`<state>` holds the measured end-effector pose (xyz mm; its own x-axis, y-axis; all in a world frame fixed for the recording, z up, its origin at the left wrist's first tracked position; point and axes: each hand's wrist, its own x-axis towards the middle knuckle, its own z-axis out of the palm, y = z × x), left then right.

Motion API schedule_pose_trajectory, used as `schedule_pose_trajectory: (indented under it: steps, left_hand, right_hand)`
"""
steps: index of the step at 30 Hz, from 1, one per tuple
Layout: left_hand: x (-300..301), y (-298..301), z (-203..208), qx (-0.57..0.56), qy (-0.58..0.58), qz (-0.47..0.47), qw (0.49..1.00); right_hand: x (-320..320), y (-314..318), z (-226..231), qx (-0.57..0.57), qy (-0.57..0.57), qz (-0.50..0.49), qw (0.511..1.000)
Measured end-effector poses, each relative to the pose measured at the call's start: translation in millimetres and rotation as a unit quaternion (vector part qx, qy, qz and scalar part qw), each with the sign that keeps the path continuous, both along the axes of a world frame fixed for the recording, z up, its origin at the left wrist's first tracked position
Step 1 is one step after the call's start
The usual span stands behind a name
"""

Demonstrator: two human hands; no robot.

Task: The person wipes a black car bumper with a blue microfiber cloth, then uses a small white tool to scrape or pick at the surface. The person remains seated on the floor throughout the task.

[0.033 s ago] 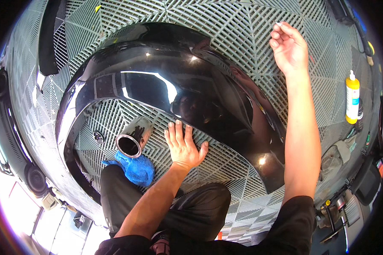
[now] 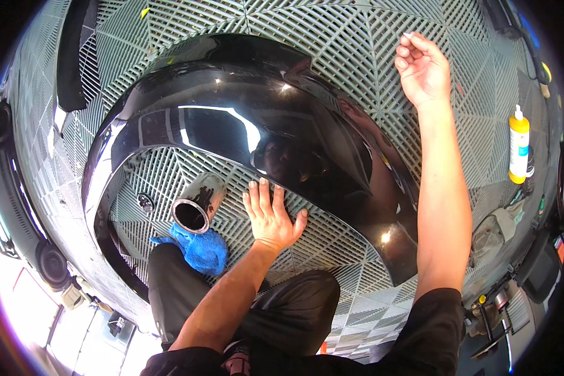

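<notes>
A glossy black car fender (image 2: 307, 144) lies across the slatted grey floor before me. My left hand (image 2: 273, 217) is open, its fingers spread, with the fingertips at the fender's inner curved edge. My right hand (image 2: 423, 70) is raised beyond the fender's right side, fingers curled. Its thumb and fingertips pinch a small white thing (image 2: 408, 36), too small to name. Left of my left hand an open metal can (image 2: 212, 193) with dark smears lies tilted, its mouth toward me. Below it a blue cloth (image 2: 202, 252) is bunched against my knee.
A small dark round piece (image 2: 145, 202) sits inside the fender's curve. To the right stands a yellow bottle (image 2: 519, 147) with a white nozzle. A long black strip (image 2: 72, 59) lies at far left. A dark vehicle (image 2: 22, 200) and tools (image 2: 492, 329) line the rim.
My right hand and forearm have shifted very slightly to the left. My left hand stays in place.
</notes>
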<state>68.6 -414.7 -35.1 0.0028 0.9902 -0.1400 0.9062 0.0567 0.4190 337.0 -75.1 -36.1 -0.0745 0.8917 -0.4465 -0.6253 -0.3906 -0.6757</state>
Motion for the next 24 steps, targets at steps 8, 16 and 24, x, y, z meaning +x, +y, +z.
schedule_pose_trajectory:
  steps: [8, 16, 24]
  left_hand:
    - [-6.6, 1.5, -4.6, -0.011, -0.014, 0.012, 1.000]
    - [-4.8, 3.5, 0.5, -0.028, -0.041, 0.031, 0.998]
    - [-11.7, 15.8, 139.1, -0.092, -0.399, -0.023, 0.912]
  right_hand:
    - [-9.0, 9.1, -22.5, -0.025, 0.055, -0.005, 0.998]
    - [-12.2, 10.9, -18.0, -0.072, -0.010, -0.052, 0.996]
    - [-9.1, 10.6, -18.2, -0.100, -0.041, -0.081, 0.991]
